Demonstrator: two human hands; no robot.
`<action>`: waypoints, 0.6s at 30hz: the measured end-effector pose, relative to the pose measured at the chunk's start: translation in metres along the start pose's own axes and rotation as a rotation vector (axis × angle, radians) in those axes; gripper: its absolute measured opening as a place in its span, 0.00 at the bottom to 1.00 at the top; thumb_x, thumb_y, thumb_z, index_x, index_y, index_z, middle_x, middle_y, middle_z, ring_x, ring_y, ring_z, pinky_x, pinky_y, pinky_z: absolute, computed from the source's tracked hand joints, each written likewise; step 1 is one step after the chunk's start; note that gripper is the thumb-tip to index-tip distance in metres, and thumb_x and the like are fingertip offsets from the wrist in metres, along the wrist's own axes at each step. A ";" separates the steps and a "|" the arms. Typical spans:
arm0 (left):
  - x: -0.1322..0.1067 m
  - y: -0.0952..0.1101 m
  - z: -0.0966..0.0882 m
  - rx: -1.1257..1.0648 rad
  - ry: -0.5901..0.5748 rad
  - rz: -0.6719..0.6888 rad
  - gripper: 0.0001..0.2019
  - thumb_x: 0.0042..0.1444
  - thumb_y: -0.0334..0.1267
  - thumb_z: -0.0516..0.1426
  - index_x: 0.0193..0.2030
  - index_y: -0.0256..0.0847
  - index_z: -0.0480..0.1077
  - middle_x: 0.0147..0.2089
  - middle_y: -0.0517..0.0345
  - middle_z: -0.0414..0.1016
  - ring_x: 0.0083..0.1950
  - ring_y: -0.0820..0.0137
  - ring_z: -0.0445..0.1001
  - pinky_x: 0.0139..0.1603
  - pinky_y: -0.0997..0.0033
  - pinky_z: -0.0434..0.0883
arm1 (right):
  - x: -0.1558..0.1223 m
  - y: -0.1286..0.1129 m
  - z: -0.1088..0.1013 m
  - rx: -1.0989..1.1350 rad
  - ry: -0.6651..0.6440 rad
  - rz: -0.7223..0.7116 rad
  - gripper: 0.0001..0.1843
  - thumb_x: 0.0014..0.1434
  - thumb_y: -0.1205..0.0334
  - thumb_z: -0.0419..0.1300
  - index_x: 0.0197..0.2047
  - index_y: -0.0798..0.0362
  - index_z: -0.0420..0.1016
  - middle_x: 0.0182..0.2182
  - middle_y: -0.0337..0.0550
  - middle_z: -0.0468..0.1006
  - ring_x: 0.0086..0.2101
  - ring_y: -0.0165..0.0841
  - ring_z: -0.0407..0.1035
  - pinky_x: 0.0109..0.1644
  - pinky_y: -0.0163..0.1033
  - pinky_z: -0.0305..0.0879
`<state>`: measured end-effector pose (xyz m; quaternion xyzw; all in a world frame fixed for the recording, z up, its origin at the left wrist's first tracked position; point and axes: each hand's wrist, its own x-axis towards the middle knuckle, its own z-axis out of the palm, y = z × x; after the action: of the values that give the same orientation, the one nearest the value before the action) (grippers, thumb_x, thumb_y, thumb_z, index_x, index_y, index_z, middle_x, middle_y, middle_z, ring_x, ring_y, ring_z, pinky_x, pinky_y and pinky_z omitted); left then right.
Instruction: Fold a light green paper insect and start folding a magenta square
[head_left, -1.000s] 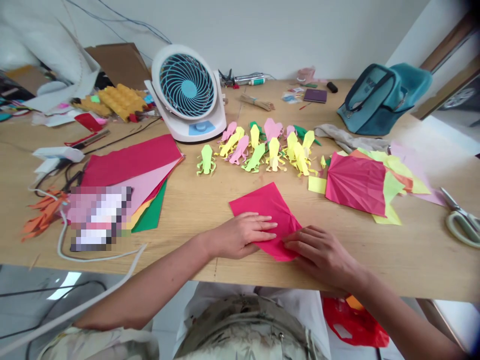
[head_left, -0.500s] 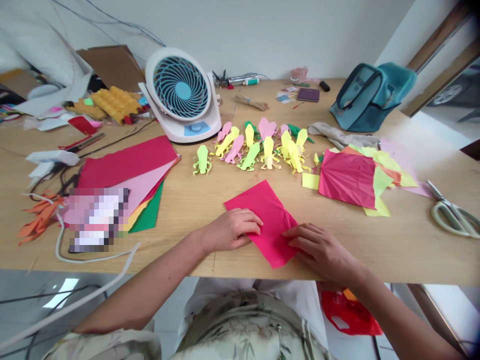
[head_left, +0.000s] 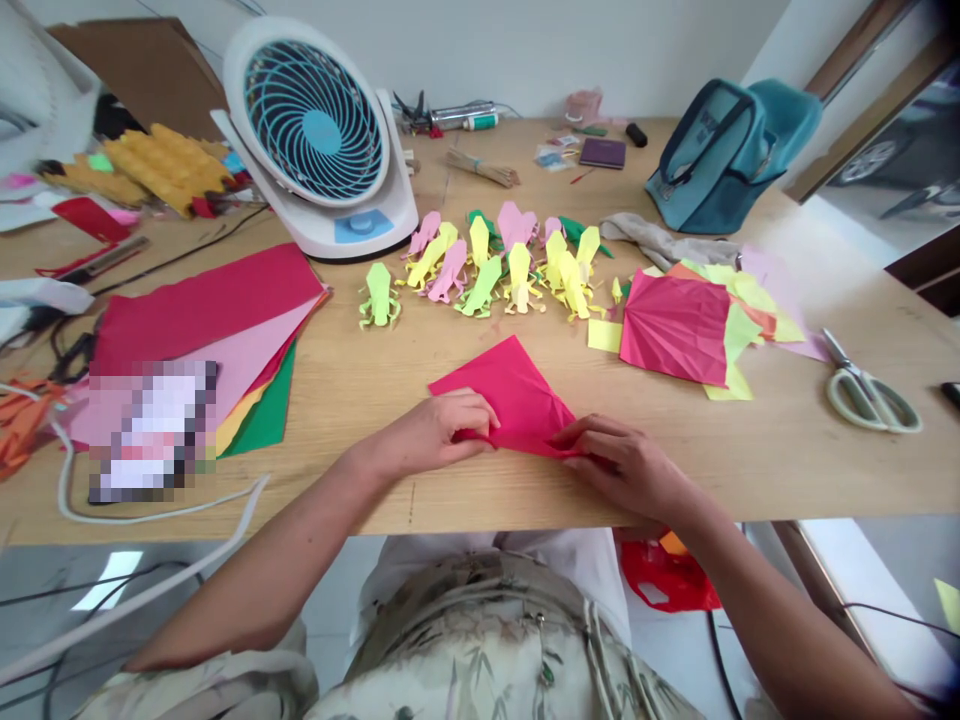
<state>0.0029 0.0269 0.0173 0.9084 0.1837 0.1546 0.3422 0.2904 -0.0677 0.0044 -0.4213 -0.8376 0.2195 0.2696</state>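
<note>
A red sheet of origami paper point(head_left: 517, 395) lies on the table in front of me, creased toward its right corner. Its near part is folded, so the near edge runs straight between my hands. My left hand point(head_left: 457, 430) pinches the left end of that edge with curled fingers. At the right end, my right hand point(head_left: 615, 460) grips the paper between fingers and thumb. Beyond the sheet stand several folded paper figures in yellow, pink and green, among them a light green one point(head_left: 379, 296) set apart on the left.
To the left lie coloured paper sheets point(head_left: 202, 300) and a blurred-out phone-like object point(head_left: 157, 430). A fan point(head_left: 322, 140) stands behind them. Creased red paper point(head_left: 675, 325) rests on scraps at right, near scissors point(head_left: 870, 395). A teal bag point(head_left: 731, 155) is at the back right.
The near corner of the red paper, which pointed toward me, is now folded up, leaving a straight near edge. Both hands stay on the paper. The view has shifted slightly.
</note>
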 end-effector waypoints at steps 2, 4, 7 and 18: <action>0.000 0.000 -0.001 0.034 0.016 -0.021 0.10 0.67 0.38 0.55 0.33 0.38 0.69 0.42 0.50 0.76 0.44 0.68 0.73 0.46 0.69 0.67 | 0.000 0.000 0.000 0.018 0.020 0.035 0.09 0.68 0.63 0.56 0.37 0.52 0.75 0.42 0.49 0.79 0.42 0.35 0.75 0.45 0.39 0.71; 0.000 0.000 -0.002 0.062 0.033 -0.041 0.09 0.66 0.39 0.55 0.35 0.38 0.69 0.39 0.52 0.74 0.42 0.68 0.71 0.44 0.69 0.66 | 0.001 0.000 0.000 0.023 0.054 0.072 0.11 0.68 0.62 0.56 0.34 0.52 0.74 0.41 0.48 0.79 0.40 0.34 0.74 0.43 0.38 0.70; 0.002 0.001 0.000 0.090 0.063 -0.057 0.10 0.66 0.40 0.55 0.34 0.38 0.68 0.36 0.55 0.72 0.40 0.69 0.69 0.42 0.70 0.64 | 0.002 0.001 0.001 0.018 0.089 0.099 0.12 0.68 0.62 0.56 0.32 0.53 0.72 0.41 0.48 0.77 0.37 0.32 0.73 0.42 0.38 0.69; 0.001 0.014 -0.010 0.157 -0.032 -0.203 0.12 0.59 0.35 0.59 0.25 0.39 0.64 0.29 0.62 0.68 0.31 0.74 0.66 0.33 0.74 0.59 | -0.006 -0.004 0.002 -0.123 0.087 0.042 0.06 0.67 0.63 0.58 0.38 0.52 0.76 0.40 0.48 0.78 0.40 0.36 0.72 0.45 0.43 0.70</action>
<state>0.0031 0.0237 0.0342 0.9115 0.2808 0.0899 0.2867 0.2901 -0.0750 0.0034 -0.4635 -0.8280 0.1546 0.2750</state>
